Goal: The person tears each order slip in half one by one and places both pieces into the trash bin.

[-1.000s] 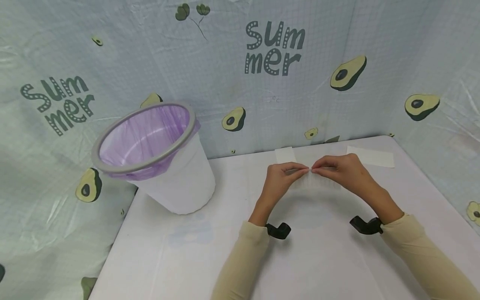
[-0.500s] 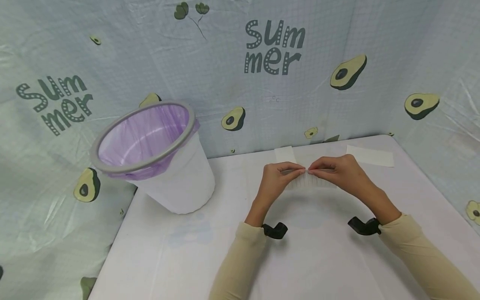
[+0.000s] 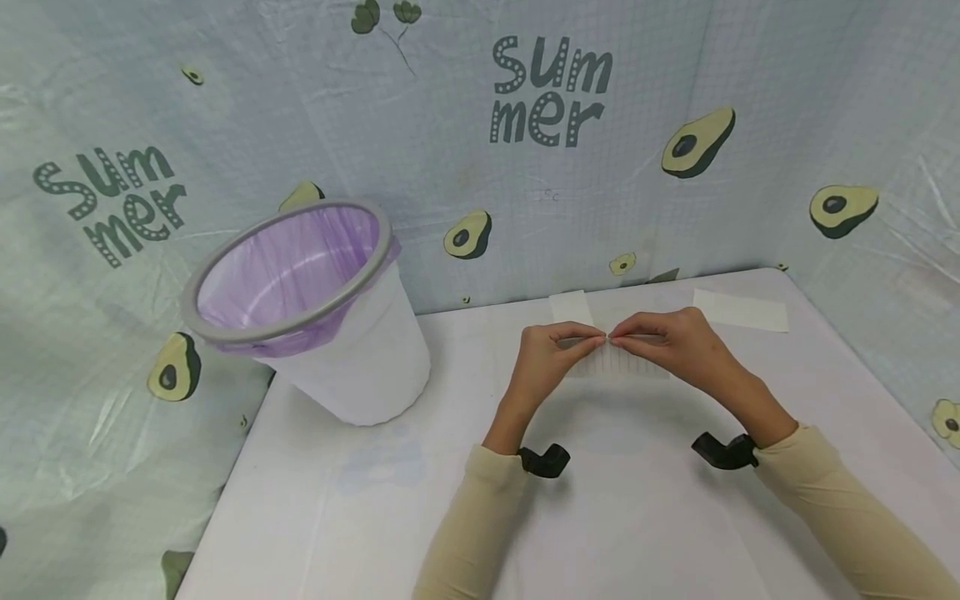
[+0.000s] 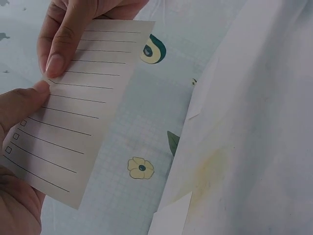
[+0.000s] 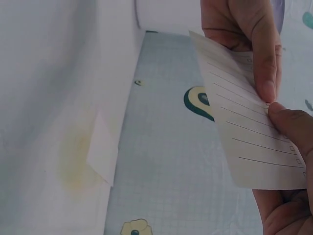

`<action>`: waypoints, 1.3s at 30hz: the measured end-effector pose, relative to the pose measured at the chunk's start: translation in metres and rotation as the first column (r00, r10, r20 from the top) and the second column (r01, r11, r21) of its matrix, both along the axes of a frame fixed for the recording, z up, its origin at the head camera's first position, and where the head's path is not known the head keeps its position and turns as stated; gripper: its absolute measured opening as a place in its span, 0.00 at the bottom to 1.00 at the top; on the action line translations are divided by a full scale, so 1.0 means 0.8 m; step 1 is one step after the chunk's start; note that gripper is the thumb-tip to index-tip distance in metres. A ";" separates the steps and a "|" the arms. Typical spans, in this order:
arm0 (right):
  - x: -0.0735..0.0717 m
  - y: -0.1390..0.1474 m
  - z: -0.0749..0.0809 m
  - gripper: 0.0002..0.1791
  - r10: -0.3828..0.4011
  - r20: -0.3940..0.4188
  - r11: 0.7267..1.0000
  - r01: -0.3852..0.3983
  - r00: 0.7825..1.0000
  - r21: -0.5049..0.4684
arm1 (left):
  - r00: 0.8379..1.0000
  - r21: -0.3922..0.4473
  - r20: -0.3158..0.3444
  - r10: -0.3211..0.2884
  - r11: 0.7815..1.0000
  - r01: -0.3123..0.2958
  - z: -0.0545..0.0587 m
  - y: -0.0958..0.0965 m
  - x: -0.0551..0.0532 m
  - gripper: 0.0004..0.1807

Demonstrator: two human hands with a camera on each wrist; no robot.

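Note:
Both hands pinch a lined sheet of checklist paper (image 4: pixel 83 107) by one long edge, thumbs and fingertips nearly meeting at its middle. My left hand (image 3: pixel 543 358) grips it from the left and my right hand (image 3: pixel 675 342) from the right. Small checkboxes run along the gripped edge, with ruled lines crossing the page. At the spot between the thumbs, the edge looks slightly creased in the left wrist view. Seen from the head, the sheet hangs below the fingertips over the far part of the white table (image 3: pixel 600 517).
A white bin (image 3: pixel 367 358) with a grey rim and purple liner stands at the table's left back. Two pale strips lie near the back edge, a short strip (image 3: pixel 572 308) and a longer strip (image 3: pixel 742 312). Behind hangs an avocado-patterned curtain (image 3: pixel 570 225).
Both hands have shifted slightly left together, still pinching the paper. More of its lined face shows beneath the fingers than a second ago.

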State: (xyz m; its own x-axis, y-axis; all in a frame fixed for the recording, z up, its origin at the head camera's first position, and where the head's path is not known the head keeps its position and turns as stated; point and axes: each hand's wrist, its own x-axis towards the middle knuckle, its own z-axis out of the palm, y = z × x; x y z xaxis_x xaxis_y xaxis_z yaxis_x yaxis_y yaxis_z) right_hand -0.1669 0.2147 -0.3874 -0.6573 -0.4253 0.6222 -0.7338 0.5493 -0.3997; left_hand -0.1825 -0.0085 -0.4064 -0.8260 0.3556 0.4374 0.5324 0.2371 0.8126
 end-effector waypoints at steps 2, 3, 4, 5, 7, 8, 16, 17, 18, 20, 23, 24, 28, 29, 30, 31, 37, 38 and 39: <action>0.000 -0.003 0.001 0.11 0.006 -0.016 1.000 -0.006 1.000 0.005 | 1.000 -0.004 -0.010 0.000 1.000 0.000 0.003 -0.003 0.001 0.08; 0.000 -0.004 0.001 0.11 0.008 -0.019 1.000 -0.008 1.000 0.008 | 1.000 -0.007 -0.016 0.000 1.000 0.000 0.004 -0.004 0.002 0.08; 0.000 -0.006 0.002 0.11 0.010 -0.020 1.000 -0.010 1.000 0.010 | 1.000 -0.009 -0.022 0.001 1.000 -0.001 0.006 -0.006 0.003 0.08; 0.001 -0.008 0.003 0.10 0.010 -0.020 1.000 -0.010 1.000 0.010 | 1.000 -0.011 -0.025 0.002 1.000 -0.002 0.007 -0.007 0.004 0.08; 0.002 -0.011 0.004 0.11 0.005 -0.015 1.000 -0.005 1.000 0.006 | 0.999 -0.017 -0.034 0.005 1.000 -0.005 0.009 -0.009 0.005 0.08; 0.004 -0.012 0.004 0.11 0.002 -0.012 1.000 -0.002 1.000 0.004 | 0.999 -0.018 -0.036 0.006 1.000 -0.007 0.010 -0.010 0.006 0.08; 0.007 -0.016 0.008 0.11 -0.017 -0.009 1.000 0.017 1.000 -0.005 | 0.998 -0.010 -0.054 0.016 1.000 -0.017 0.015 -0.014 0.011 0.08; 0.007 -0.017 0.009 0.10 -0.018 -0.009 1.000 0.018 1.000 -0.002 | 0.998 -0.010 -0.057 0.018 1.000 -0.018 0.015 -0.015 0.011 0.08; 0.008 -0.017 0.010 0.10 -0.017 -0.011 1.000 0.017 1.000 0.000 | 0.998 -0.012 -0.061 0.020 1.000 -0.021 0.016 -0.015 0.011 0.08; 0.009 -0.018 0.011 0.11 -0.011 -0.013 1.000 0.011 1.000 0.007 | 0.998 -0.013 -0.061 0.025 1.000 -0.026 0.016 -0.015 0.012 0.09; 0.010 -0.020 0.013 0.11 0.000 -0.017 1.000 0.001 1.000 0.013 | 0.998 -0.013 -0.057 0.028 1.000 -0.029 0.017 -0.017 0.013 0.09; 0.011 -0.020 0.013 0.11 0.001 -0.019 1.000 0.000 1.000 0.013 | 0.998 -0.011 -0.056 0.026 1.000 -0.027 0.017 -0.017 0.013 0.09; 0.011 -0.024 0.016 0.10 -0.006 -0.034 1.000 0.006 0.999 0.013 | 0.997 -0.001 -0.073 0.023 1.000 -0.023 0.018 -0.021 0.012 0.09; 0.010 -0.025 0.017 0.10 -0.007 -0.037 1.000 0.008 0.999 0.011 | 0.996 0.005 -0.081 0.025 1.000 -0.025 0.019 -0.021 0.012 0.09; 0.010 -0.027 0.018 0.10 -0.005 -0.042 1.000 0.005 0.999 0.008 | 0.996 0.010 -0.090 0.028 1.000 -0.027 0.019 -0.023 0.011 0.09; 0.009 -0.028 0.019 0.10 -0.002 -0.045 1.000 0.003 0.999 0.005 | 0.995 0.016 -0.099 0.033 0.999 -0.031 0.020 -0.024 0.011 0.08; 0.007 -0.036 0.023 0.11 0.016 -0.049 1.000 -0.017 0.999 -0.015 | 0.992 0.034 -0.118 0.048 0.998 -0.044 0.022 -0.032 0.010 0.08; 0.007 -0.037 0.023 0.11 0.017 -0.051 1.000 -0.018 0.999 -0.018 | 0.991 0.031 -0.121 0.048 0.999 -0.044 0.022 -0.033 0.010 0.08; 0.007 -0.038 0.023 0.11 0.018 -0.057 1.000 -0.019 0.998 -0.019 | 0.991 0.027 -0.123 0.048 0.999 -0.045 0.023 -0.034 0.010 0.09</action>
State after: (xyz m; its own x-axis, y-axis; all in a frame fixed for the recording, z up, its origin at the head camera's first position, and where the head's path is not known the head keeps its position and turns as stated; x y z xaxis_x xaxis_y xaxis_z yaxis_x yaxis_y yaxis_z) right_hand -0.1615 0.1845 -0.3691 -0.6125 -0.4246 0.6668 -0.7657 0.5281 -0.3672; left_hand -0.1743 -0.0358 -0.3883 -0.7807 0.3061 0.5449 0.6176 0.2448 0.7474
